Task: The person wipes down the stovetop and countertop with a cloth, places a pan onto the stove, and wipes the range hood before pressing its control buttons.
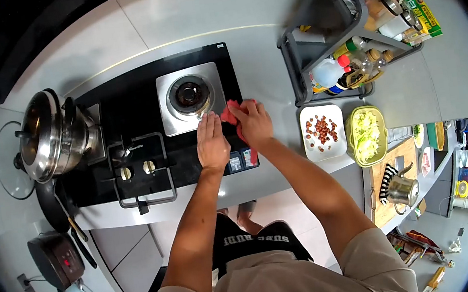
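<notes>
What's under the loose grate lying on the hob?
Two control knobs and black hob glass show through the open frame of the grate. Whatever lies directly beneath its bars is covered, so I can't tell if there's dirt there.

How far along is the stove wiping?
Looks done: the grate is off the uncovered burner, lying over the knobs. In hand: the right hand holds a red cloth near the stove's edge. Probably left: finishing wiping, then replacing the grate. How much is already wiped, I can't tell.

The left grip (213, 142) lies flat; the right grip (254, 123) seems curled.
</notes>
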Demonstrator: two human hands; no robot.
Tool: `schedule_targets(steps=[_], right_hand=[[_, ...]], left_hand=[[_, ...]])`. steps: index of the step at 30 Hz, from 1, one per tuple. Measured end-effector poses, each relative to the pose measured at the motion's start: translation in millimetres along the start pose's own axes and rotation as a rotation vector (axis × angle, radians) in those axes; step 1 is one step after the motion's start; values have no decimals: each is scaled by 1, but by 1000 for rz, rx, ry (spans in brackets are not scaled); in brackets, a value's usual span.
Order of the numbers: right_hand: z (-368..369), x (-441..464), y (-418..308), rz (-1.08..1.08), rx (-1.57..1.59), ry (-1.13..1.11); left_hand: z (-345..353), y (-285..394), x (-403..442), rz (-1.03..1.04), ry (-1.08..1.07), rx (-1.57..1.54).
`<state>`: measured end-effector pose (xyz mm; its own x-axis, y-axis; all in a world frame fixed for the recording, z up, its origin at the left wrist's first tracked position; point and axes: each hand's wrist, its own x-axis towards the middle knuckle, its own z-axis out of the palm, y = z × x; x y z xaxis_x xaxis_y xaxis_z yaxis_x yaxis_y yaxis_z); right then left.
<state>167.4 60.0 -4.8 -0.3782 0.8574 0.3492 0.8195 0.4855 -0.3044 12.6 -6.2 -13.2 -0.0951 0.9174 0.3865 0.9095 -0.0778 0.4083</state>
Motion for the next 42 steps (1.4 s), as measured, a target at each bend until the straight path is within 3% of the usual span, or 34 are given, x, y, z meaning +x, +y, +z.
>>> schedule_targets(steps=[6, 12, 19, 24, 28, 35, 42], right_hand=[[39, 72, 16, -21, -56, 119], [7, 25, 6, -81, -84, -7], [23, 97, 7, 53, -140, -181], [17, 34, 22, -137, -34, -24], [2, 21, 5, -150, -83, 5], [35, 98, 3, -42, -162, -32], [18, 35, 12, -75, -107, -71]], left_hand=[[-4, 1, 0, -19, -17, -44], [-7, 5, 3, -46, -40, -37], [-1, 5, 1, -40, -46, -5], [-2, 3, 1, -39, -56, -4], [-6, 4, 3, -23, -29, -15], [-3, 1, 2, -27, -33, -16], [-5, 4, 2, -27, -23, -19]])
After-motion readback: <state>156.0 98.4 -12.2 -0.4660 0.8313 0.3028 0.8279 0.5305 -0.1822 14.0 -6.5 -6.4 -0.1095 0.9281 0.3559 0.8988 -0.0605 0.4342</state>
